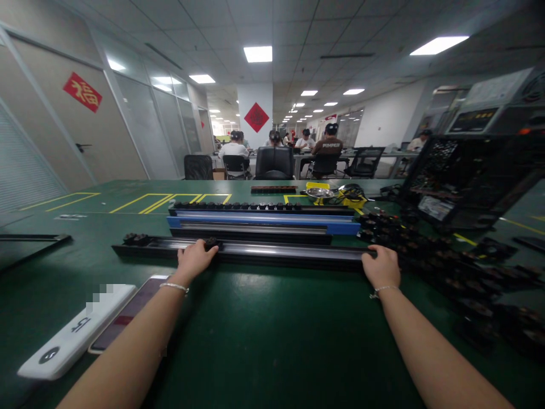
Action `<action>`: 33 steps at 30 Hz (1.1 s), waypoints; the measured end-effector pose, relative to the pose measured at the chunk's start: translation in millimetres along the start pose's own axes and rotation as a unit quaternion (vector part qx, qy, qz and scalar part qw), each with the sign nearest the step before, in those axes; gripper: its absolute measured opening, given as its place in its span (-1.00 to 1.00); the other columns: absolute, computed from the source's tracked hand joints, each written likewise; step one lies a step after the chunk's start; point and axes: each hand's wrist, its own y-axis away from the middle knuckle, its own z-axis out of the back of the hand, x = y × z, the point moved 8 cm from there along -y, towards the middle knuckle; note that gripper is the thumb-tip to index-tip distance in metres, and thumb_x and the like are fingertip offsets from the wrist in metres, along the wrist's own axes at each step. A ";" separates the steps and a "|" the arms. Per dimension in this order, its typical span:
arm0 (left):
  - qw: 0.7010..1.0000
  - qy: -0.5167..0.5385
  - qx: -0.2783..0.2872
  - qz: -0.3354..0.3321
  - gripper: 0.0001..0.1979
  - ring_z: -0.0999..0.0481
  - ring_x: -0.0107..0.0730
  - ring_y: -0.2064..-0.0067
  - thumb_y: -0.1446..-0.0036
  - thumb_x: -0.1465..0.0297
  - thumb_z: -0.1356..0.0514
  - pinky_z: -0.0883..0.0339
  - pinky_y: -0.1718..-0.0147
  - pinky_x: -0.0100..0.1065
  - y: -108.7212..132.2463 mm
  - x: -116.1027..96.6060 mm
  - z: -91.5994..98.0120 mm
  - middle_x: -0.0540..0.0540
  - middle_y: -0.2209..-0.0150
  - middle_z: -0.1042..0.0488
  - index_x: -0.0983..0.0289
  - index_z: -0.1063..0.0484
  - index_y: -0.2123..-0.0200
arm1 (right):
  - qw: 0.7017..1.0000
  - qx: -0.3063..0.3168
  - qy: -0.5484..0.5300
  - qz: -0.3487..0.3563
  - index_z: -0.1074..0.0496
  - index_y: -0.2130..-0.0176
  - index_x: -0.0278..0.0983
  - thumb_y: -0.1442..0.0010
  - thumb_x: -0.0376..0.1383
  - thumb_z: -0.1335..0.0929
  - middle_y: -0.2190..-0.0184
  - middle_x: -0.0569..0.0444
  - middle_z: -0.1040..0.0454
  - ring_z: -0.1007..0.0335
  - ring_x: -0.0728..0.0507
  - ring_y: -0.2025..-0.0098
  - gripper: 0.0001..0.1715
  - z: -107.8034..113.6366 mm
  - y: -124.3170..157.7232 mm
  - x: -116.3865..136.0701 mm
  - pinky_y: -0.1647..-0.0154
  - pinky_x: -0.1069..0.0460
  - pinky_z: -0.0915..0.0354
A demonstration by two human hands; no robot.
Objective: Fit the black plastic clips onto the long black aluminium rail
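A long black rail (272, 250) with a shiny metallic channel lies across the green table in front of me. My left hand (195, 262) is closed over its left half. The thumb and fingers are around a small black part (211, 243) in the channel; the fingertips are partly hidden. My right hand (383, 267) grips the rail's right end, thumb on top and fingers behind it. More small black parts (136, 239) sit together at the rail's left end.
Behind lie a blue rail (264, 218) and a row of black parts (238, 206). Loose black parts (464, 284) are heaped at right beside an opened machine case (447, 176). A white device (76, 335) and a phone (128, 318) lie front left. People sit farther back.
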 end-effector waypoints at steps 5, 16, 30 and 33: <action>0.995 0.015 -0.080 0.055 -0.52 -0.35 0.08 -0.08 -0.10 0.12 0.08 -0.08 -0.06 0.10 10.6 -8.3 -6.9 0.42 0.06 -0.46 0.35 -0.36 0.13 | 1.000 -0.006 -0.001 0.000 -0.42 0.10 -0.23 -0.01 -0.24 -0.22 0.01 -0.07 -0.26 -0.33 -0.21 0.08 -0.55 1.9 1.6 2.3 0.06 -0.08 -0.27; 0.991 0.034 -0.119 0.048 -0.59 -0.35 0.04 -0.06 -0.08 0.12 0.04 0.02 -0.13 0.12 17.4 -10.2 -1.8 0.32 0.12 -0.49 0.27 -0.38 0.19 | 1.000 -0.012 -0.002 0.010 -0.43 0.13 -0.23 0.02 -0.21 -0.24 0.03 -0.07 -0.26 -0.34 -0.17 0.17 -0.57 -0.3 -3.5 -3.1 0.08 -0.07 -0.27; 0.993 0.016 -0.118 -0.009 -0.59 -0.47 -0.04 0.09 -0.07 0.10 0.03 -0.08 -0.07 -0.08 16.1 -18.6 1.3 0.24 0.25 -0.56 0.25 -0.42 0.24 | 1.000 -0.017 -0.008 0.019 -0.44 0.15 -0.24 0.02 -0.21 -0.24 0.06 -0.08 -0.27 -0.33 -0.18 0.18 -0.58 0.9 -3.4 -1.8 0.09 -0.07 -0.27; 0.993 0.007 -0.118 -0.011 -0.60 -0.47 -0.04 0.09 -0.07 0.09 0.03 -0.09 -0.06 -0.09 16.8 -19.6 1.7 0.22 0.26 -0.56 0.23 -0.42 0.25 | 1.000 -0.014 -0.008 0.022 -0.44 0.16 -0.25 0.02 -0.21 -0.25 0.06 -0.09 -0.28 -0.33 -0.19 0.15 -0.59 -0.1 -3.7 -2.1 0.08 -0.07 -0.27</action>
